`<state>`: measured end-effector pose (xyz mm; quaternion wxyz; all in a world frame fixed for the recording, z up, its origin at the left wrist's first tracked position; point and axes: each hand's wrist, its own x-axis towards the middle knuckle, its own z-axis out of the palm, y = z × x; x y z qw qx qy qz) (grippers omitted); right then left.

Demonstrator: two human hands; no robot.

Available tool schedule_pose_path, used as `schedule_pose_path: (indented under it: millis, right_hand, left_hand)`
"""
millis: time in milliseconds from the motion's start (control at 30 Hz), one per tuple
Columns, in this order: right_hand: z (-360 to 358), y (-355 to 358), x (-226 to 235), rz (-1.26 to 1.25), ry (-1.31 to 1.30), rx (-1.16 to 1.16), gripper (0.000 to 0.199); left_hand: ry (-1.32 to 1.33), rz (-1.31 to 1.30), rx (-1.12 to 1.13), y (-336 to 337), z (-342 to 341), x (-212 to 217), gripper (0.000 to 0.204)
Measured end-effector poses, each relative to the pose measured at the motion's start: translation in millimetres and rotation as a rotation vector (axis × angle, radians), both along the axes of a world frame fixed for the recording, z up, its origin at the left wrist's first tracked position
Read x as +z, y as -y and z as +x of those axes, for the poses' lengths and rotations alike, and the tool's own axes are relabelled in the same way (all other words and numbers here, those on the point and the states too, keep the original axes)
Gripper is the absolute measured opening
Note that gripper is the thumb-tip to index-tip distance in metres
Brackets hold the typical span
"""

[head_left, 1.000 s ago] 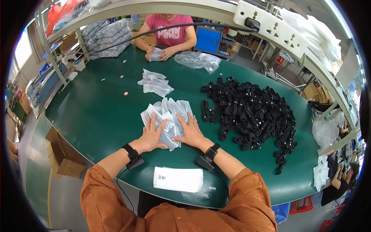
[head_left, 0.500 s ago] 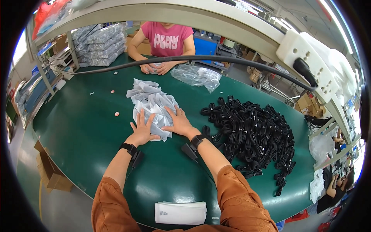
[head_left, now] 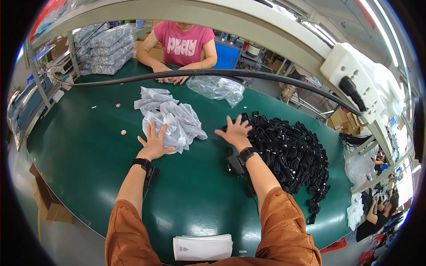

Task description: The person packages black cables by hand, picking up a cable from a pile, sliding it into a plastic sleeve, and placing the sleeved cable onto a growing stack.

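Note:
A loose heap of whitish, translucent plastic bags [head_left: 171,117] lies on the green table, left of centre. My left hand [head_left: 154,144] rests at the near left edge of this heap, its fingers spread and holding nothing. To the right, my right hand [head_left: 237,133] hovers with fingers stretched apart, nothing in it, close to the left edge of a big pile of black cables [head_left: 288,153]. Those cables are coiled into small tied bundles. At the table's near edge lies a flat stack of white bags [head_left: 203,247].
A person in a pink shirt [head_left: 188,46] sits across the green table [head_left: 88,164], hands on the far edge beside a clear plastic bag [head_left: 217,88]. A black cable [head_left: 199,73] stretches across below the shelf beam. Wrapped packs [head_left: 106,51] are stacked at far left.
My right hand has left the bag heap and moved right, toward the black cables. My left hand stays by the heap, whose right side is now spread wider.

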<state>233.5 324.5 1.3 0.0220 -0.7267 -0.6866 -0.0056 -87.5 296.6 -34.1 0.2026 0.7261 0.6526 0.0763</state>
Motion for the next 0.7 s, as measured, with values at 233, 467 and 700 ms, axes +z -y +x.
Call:
schedule_pose_path:
  millis: [233,467,700]
  right_hand:
    - [33.9,49.8,-38.0,-0.039,0.118,0.169,0.089]
    - [36.9,142.8,-34.1,0.107,0.105,0.466,0.083]
    - [63.9,218.2,-32.8,0.164,0.046,0.608,0.068]
  left_hand:
    - [-0.015,-0.035,-0.085,-1.8,-14.7,9.8,0.118]
    - [0.157,0.135,-0.253,52.2,-25.7,33.3,0.092]
    - [0.229,0.324,-0.632,205.5,32.4,89.7,0.058]
